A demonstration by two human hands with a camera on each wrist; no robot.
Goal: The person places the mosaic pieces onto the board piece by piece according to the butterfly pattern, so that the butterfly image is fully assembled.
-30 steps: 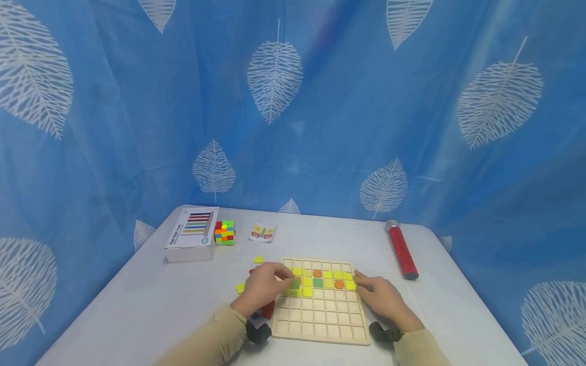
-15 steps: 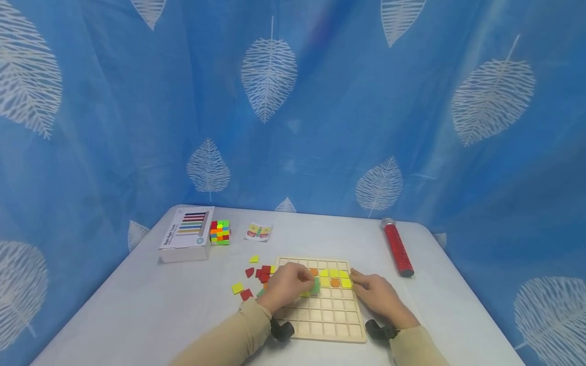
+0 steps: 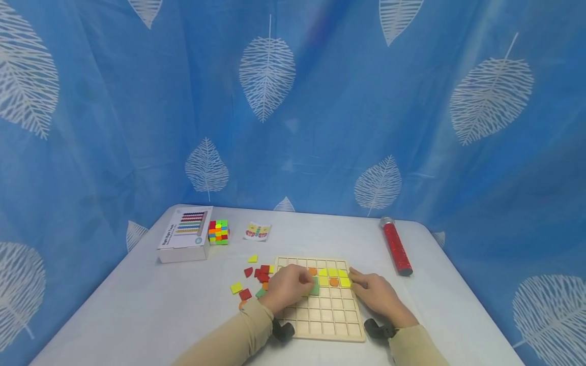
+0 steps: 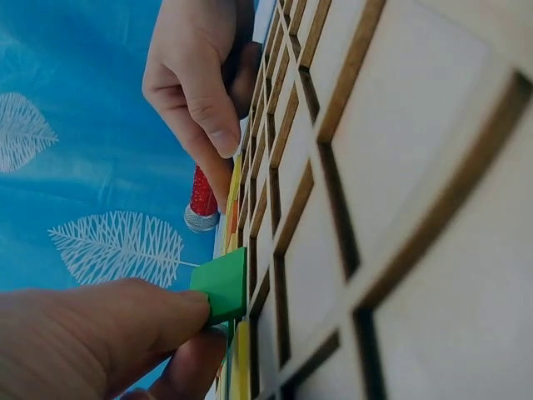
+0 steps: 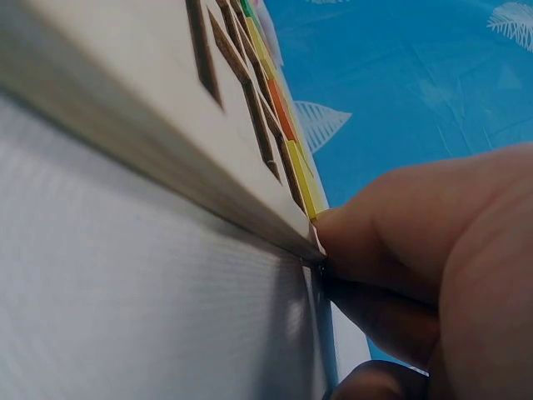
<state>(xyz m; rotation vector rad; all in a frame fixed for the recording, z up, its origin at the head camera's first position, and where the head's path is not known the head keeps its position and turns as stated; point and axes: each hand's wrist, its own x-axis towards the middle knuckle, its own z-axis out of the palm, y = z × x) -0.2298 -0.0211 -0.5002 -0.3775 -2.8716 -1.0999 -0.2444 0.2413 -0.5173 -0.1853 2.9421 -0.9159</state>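
Between thumb and fingertip, my left hand (image 3: pixel 289 285) pinches a green square tile (image 4: pixel 221 285), tilted with its edge right at the grid of a wooden board (image 3: pixel 328 316). Yellow tiles (image 3: pixel 344 281) and orange round tiles (image 3: pixel 333 282) sit in the board's upper cells; the left hand hides some of them. At the board's right edge, my right hand (image 3: pixel 377 297) grips the rim, its fingertips beside a yellow tile (image 5: pixel 305 179) in the right wrist view.
Loose red tiles (image 3: pixel 263 277) and yellow tiles (image 3: pixel 236 288) lie left of the board. Behind are a white box (image 3: pixel 185 239), a puzzle cube (image 3: pixel 218 232) and a pattern card (image 3: pixel 257 232). A red microphone (image 3: pixel 397 249) lies at the right.
My left hand has moved right across the board with the green tile, uncovering loose tiles at the left. The right hand keeps its hold on the board's edge. The head view has shifted slightly.
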